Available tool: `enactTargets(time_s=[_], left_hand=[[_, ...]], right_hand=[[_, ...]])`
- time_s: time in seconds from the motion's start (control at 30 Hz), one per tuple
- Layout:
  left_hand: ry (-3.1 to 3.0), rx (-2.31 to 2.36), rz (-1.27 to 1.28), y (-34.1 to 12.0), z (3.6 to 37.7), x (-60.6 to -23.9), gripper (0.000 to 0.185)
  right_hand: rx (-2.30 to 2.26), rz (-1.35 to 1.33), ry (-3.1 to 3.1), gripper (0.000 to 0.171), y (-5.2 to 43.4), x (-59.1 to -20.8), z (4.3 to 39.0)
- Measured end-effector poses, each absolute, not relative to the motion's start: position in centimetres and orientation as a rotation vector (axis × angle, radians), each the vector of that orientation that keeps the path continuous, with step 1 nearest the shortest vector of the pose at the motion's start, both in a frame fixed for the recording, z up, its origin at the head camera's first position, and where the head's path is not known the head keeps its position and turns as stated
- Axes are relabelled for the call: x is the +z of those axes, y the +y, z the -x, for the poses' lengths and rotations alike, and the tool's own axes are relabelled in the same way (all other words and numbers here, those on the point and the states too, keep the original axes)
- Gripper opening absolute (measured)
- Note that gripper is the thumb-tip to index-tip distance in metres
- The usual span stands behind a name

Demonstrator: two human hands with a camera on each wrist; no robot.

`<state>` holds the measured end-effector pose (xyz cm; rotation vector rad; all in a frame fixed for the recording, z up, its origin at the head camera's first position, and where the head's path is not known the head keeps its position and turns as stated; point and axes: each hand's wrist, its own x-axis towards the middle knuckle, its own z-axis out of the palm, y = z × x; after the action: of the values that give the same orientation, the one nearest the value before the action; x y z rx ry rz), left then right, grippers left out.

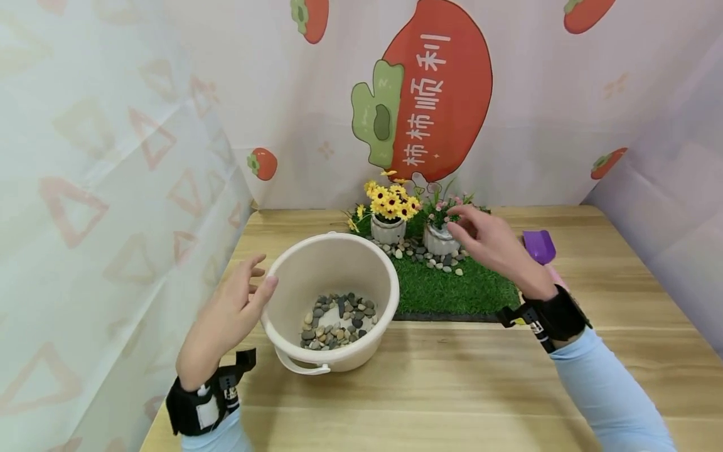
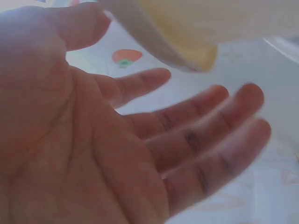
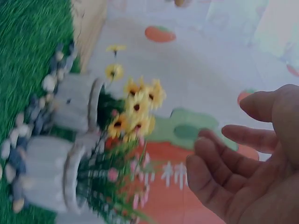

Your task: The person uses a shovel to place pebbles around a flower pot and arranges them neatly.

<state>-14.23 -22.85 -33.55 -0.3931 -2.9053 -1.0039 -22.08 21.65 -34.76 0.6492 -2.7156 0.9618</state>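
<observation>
My left hand [image 1: 228, 314] is beside the left rim of a cream bucket [image 1: 316, 270], fingers spread and palm bare in the left wrist view. Pebbles [image 1: 324, 340] lie on the bucket's floor. Over the right part of a green turf mat [image 1: 457, 289], my right hand [image 1: 497, 246] hovers near a white pot [image 1: 439, 241] of pink flowers [image 3: 113, 175]. Its fingers bend loosely around nothing. A second white pot [image 1: 388, 231] carries yellow flowers [image 1: 392, 202]. More pebbles [image 1: 417, 252] lie around both pots.
A purple scoop [image 1: 539, 246] with a pink handle lies on the wooden table [image 1: 452, 383], partly behind my right wrist. The bucket's handle [image 1: 302, 368] hangs down at its front. Printed cloth walls [image 1: 316, 125] stand at the back and sides.
</observation>
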Motion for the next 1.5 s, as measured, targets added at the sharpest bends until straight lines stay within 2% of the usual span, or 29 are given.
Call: enactTargets(time_s=[0.2, 0.63, 0.87, 1.03, 1.5], left_hand=[[-2.87, -0.974, 0.261, -22.3, 11.3, -33.3, 0.065], [-2.894, -0.895, 0.097, -21.2, 9.1, -34.3, 0.066], [-2.898, -0.84, -0.06, -20.1, 8.1, -35.2, 0.065], [-2.85, -0.877, -0.112, -19.4, 7.7, -35.4, 0.058], [-2.736, -0.845, -0.124, -19.0, 7.6, -35.1, 0.048]], right_hand=[[0.884, -0.725, -2.852, 0.048, 17.9, -33.0, 20.7], [0.957, -0.839, -2.902, 0.058, 13.9, -34.6, 19.9], [1.158, -0.773, -2.802, 0.049, 12.2, -36.7, 19.1], [1.324, -0.737, -2.755, 0.042, 11.9, -36.8, 18.8], [1.467, -0.693, -2.694, 0.039, 10.8, -36.7, 18.8]])
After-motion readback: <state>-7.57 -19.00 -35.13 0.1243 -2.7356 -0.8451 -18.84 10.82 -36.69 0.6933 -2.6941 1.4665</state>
